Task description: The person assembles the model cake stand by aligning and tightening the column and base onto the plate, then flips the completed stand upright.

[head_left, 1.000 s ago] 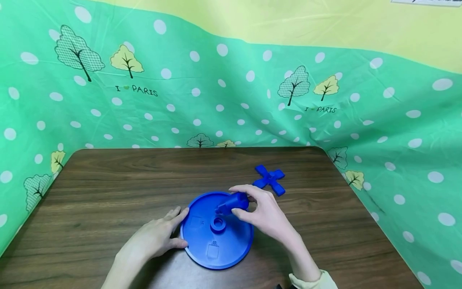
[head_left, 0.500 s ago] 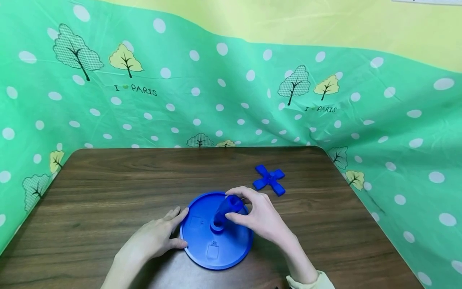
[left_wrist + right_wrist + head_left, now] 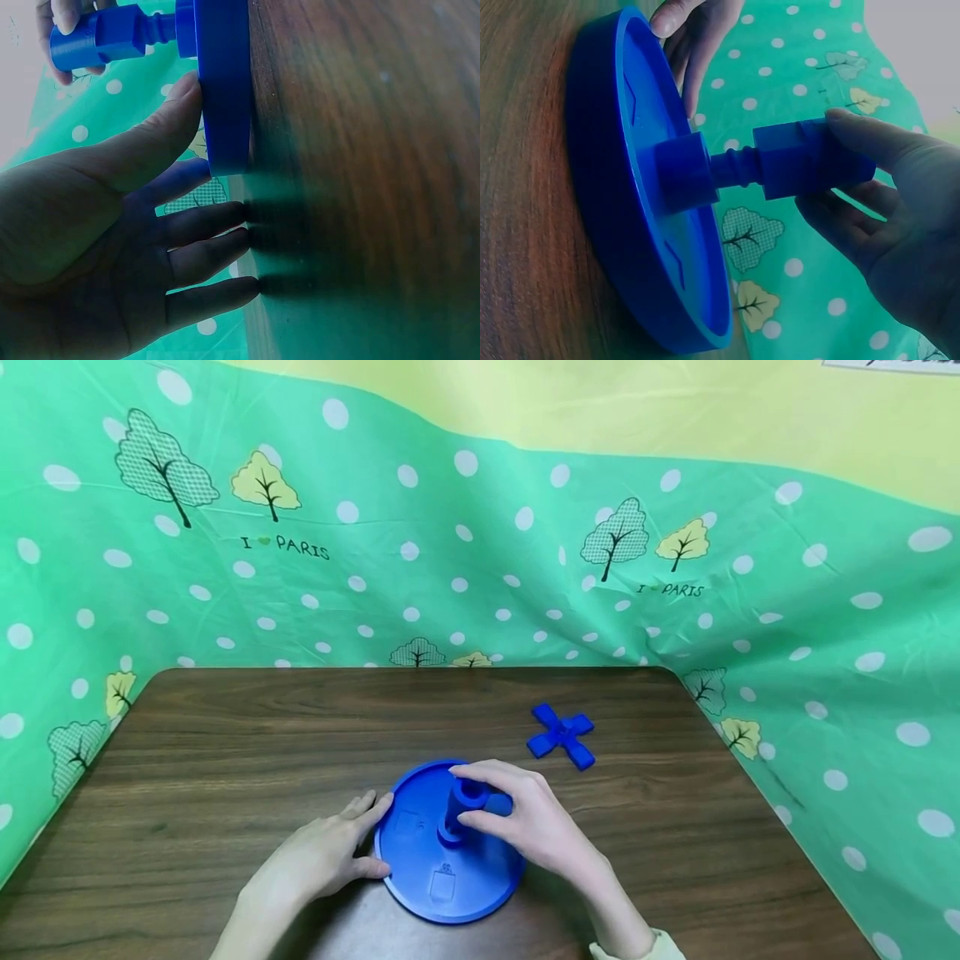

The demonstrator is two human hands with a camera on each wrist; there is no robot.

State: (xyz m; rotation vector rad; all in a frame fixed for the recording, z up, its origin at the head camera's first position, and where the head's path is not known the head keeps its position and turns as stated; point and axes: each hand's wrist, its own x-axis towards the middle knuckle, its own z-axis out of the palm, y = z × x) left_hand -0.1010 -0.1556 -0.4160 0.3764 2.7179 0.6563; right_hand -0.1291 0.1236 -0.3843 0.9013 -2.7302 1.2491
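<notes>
A round blue disc base (image 3: 412,881) with a raised rim and a central socket (image 3: 684,174) lies on the table. My right hand (image 3: 536,820) grips a blue threaded post (image 3: 784,160) by its wide upper end, between thumb and fingers. The post's narrow threaded end meets the socket mouth; grooves of the thread still show above it. Nearly upright, the post leans slightly in the head view. At the disc's left edge rests my left hand (image 3: 315,853), thumb and index finger touching the rim. Its other fingers, fairly straight, touch the wood in the left wrist view.
A blue four-armed cross piece (image 3: 561,736) lies on the brown wooden table (image 3: 247,752), behind and to the right of the disc. Green dotted cloth (image 3: 435,560) hangs behind and along the table's sides.
My right hand has brought the post from a tilted position above the disc to the central socket, moving left and turning it more upright. My left hand stays at the rim.
</notes>
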